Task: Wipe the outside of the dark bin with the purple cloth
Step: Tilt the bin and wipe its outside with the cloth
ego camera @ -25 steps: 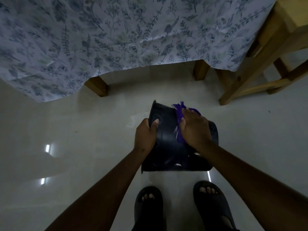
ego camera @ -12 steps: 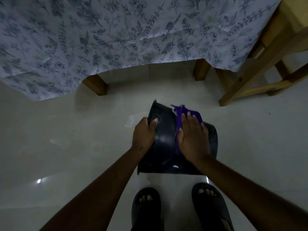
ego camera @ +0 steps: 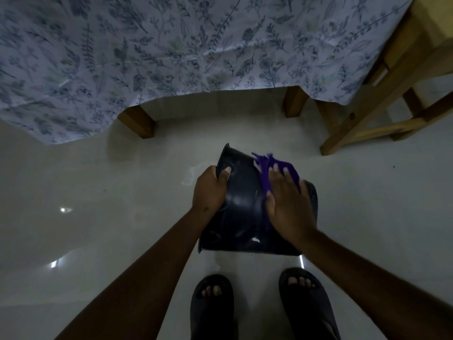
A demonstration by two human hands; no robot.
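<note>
The dark bin (ego camera: 241,207) lies tipped on its side on the pale floor, just beyond my feet. My left hand (ego camera: 209,190) grips its left edge, thumb over the wall. My right hand (ego camera: 289,207) lies flat on the bin's upper side, fingers spread, pressing the purple cloth (ego camera: 269,168) against it. The cloth sticks out past my fingertips and along my thumb; the rest is hidden under my palm.
A table with a blue floral cloth (ego camera: 171,50) hangs over the floor ahead, its wooden legs (ego camera: 137,123) close behind the bin. A wooden stool or chair frame (ego camera: 367,111) stands at the right. My sandalled feet (ego camera: 306,305) are below the bin.
My right hand and the purple cloth have slid back along the bin's side toward me. The left hand keeps its hold on the edge.
</note>
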